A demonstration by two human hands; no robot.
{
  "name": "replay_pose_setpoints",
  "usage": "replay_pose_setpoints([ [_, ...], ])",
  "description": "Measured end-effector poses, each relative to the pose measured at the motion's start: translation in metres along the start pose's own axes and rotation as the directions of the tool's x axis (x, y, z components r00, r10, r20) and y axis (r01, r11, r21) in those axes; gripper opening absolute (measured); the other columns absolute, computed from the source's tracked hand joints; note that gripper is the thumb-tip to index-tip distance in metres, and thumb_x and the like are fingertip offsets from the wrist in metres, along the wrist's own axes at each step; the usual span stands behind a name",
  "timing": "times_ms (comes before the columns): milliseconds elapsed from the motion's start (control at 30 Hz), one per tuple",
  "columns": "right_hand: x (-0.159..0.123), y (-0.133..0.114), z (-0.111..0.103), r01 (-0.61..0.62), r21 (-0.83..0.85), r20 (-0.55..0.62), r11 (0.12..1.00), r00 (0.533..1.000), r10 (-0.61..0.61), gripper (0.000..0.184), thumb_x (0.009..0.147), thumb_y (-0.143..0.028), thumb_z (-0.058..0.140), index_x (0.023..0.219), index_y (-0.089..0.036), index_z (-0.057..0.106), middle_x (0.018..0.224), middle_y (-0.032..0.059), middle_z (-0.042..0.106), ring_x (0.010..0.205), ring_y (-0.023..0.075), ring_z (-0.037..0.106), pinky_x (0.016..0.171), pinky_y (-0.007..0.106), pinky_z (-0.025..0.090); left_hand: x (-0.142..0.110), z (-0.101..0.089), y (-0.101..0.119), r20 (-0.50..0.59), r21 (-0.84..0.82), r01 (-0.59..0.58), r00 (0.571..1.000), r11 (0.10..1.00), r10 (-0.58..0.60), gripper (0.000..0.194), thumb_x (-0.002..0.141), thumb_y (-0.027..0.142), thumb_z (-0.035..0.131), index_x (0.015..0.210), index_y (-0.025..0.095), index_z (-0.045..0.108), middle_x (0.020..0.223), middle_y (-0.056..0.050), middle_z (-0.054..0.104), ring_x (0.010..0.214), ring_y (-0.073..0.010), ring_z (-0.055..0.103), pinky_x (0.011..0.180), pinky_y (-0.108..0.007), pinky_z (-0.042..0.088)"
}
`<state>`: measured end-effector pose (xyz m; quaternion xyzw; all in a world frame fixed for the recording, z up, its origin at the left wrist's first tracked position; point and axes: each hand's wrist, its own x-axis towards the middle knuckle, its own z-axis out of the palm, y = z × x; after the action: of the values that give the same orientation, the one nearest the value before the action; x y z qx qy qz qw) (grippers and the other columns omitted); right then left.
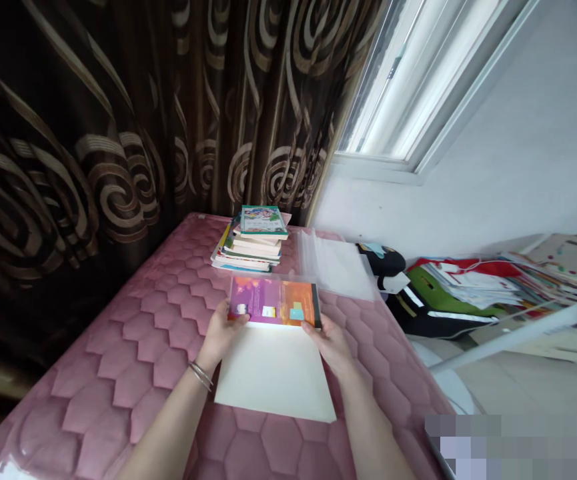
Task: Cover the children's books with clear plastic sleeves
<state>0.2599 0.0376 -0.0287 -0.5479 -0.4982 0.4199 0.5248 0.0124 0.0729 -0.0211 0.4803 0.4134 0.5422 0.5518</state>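
Dark brown curtain fabric with pale swirls (128, 180) hangs far ahead of the fingers, and a pink mattress quilted in hexagons (163, 340) spreads beneath them; between the left hand (221, 332) and the right hand (335, 343) lies a purple-and-orange printed book (273, 300), its visible cover running long side crosswise from one grip to the other, so neither hand is clearly nearer; both thumbs press on its near corners, while the other fingers are mostly hidden, apparently curled at the sides or underneath; from its near edge a plain cream sheet (275, 373) reaches back between the wrists, though I cannot tell whether the two are joined; straight beyond the fingertips, slightly left, stands a stack of mixed books (258, 243); beyond the right fingertips, off to the right, lie flat translucent plastic sheets (341, 267).
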Motion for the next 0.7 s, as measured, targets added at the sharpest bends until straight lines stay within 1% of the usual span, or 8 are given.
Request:
replay_pose_setpoints([
  [100,0.001,0.003,0.000,-0.008,-0.015,-0.011,1.000,1.000,0.008,0.040,0.070,-0.050,0.071,0.099,-0.023,0.068,0.086,0.0018,0.072,0.077,0.0233,0.064,0.070,0.033,0.050,0.001,0.000,-0.002,-0.004,0.007,-0.013,1.000,1.000,0.013,0.051,0.065,0.040,0.076,0.104,0.018,0.053,0.100,-0.005,0.069,0.084,-0.0197,0.066,0.073,-0.028,0.051],
  [233,0.000,0.005,0.002,-0.012,-0.046,-0.052,0.999,0.999,0.010,0.042,0.068,-0.053,0.071,0.095,-0.022,0.068,0.081,0.0014,0.071,0.072,0.0218,0.063,0.067,0.031,0.049,0.002,0.000,-0.003,-0.029,0.030,-0.031,0.999,0.999,0.032,0.049,0.064,0.039,0.077,0.101,0.018,0.053,0.096,-0.005,0.069,0.081,-0.0191,0.065,0.072,-0.028,0.050],
  [400,0.000,0.007,0.006,-0.015,-0.051,-0.084,0.999,0.996,0.011,0.045,0.072,-0.055,0.066,0.101,-0.021,0.066,0.082,0.0025,0.071,0.069,0.0214,0.062,0.063,0.031,0.048,0.002,0.001,-0.004,-0.063,0.071,-0.035,0.997,0.997,0.039,0.048,0.064,0.041,0.076,0.099,0.017,0.054,0.090,-0.004,0.069,0.076,-0.0182,0.065,0.068,-0.027,0.049],
  [500,0.002,0.011,0.007,-0.021,-0.053,-0.105,0.998,0.994,0.015,0.046,0.072,-0.056,0.065,0.101,-0.020,0.066,0.084,0.0039,0.072,0.069,0.0219,0.063,0.062,0.031,0.049,0.001,0.001,-0.004,-0.032,0.085,-0.022,0.999,0.996,0.025,0.049,0.069,0.043,0.073,0.105,0.017,0.051,0.091,-0.005,0.069,0.074,-0.0174,0.065,0.064,-0.026,0.049],
  [600,0.004,0.013,0.006,-0.007,-0.058,-0.106,0.998,0.994,0.001,0.047,0.071,-0.058,0.065,0.100,-0.021,0.066,0.085,0.0047,0.072,0.072,0.0230,0.064,0.064,0.032,0.050,0.001,-0.002,-0.004,-0.006,0.145,-0.055,0.998,0.988,0.057,0.050,0.069,0.039,0.073,0.108,0.017,0.051,0.096,-0.005,0.068,0.080,-0.0177,0.065,0.070,-0.027,0.049],
  [700,0.005,0.013,0.003,0.028,-0.045,-0.049,0.999,0.998,-0.030,0.048,0.069,-0.057,0.069,0.101,-0.021,0.065,0.091,0.0057,0.073,0.079,0.0245,0.065,0.068,0.033,0.051,0.003,-0.005,-0.004,-0.031,0.219,-0.101,0.993,0.970,0.111,0.048,0.065,0.034,0.074,0.105,0.017,0.054,0.097,-0.005,0.068,0.089,-0.0190,0.063,0.078,-0.028,0.048],
])
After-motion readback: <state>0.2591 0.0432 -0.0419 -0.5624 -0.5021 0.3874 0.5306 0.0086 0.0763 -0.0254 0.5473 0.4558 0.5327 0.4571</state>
